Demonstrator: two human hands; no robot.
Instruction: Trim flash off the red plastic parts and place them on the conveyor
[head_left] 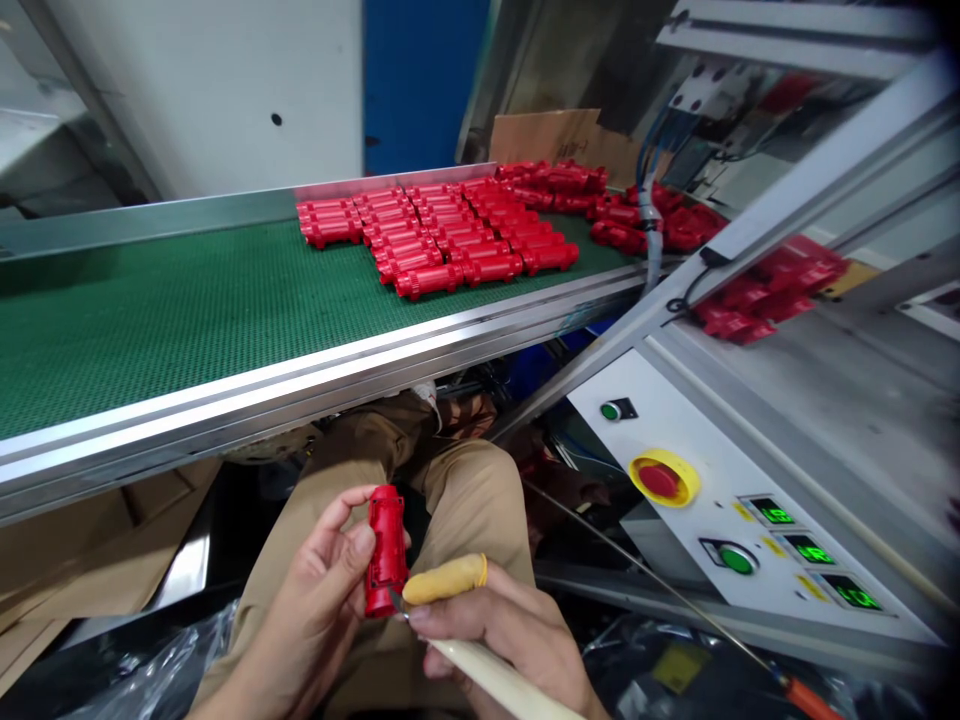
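Observation:
Upright between the fingers and thumb of my left hand (pixel 319 590) is a red plastic part (pixel 386 555), a short tube with flared ends. My right hand (pixel 510 630) is closed on a tool with a pale handle (pixel 499 685). The tool's small metal tip touches the lower end of the red part. A yellow finger cot (pixel 446 580) covers the index finger of my right hand. Both hands are above my lap.
A green conveyor belt (pixel 187 300) with a metal edge runs ahead, bearing rows of red parts (pixel 450 235) and a looser heap behind. At right stands a control panel (pixel 675 430) under a slanted metal frame. Cardboard (pixel 82 540) lies at left.

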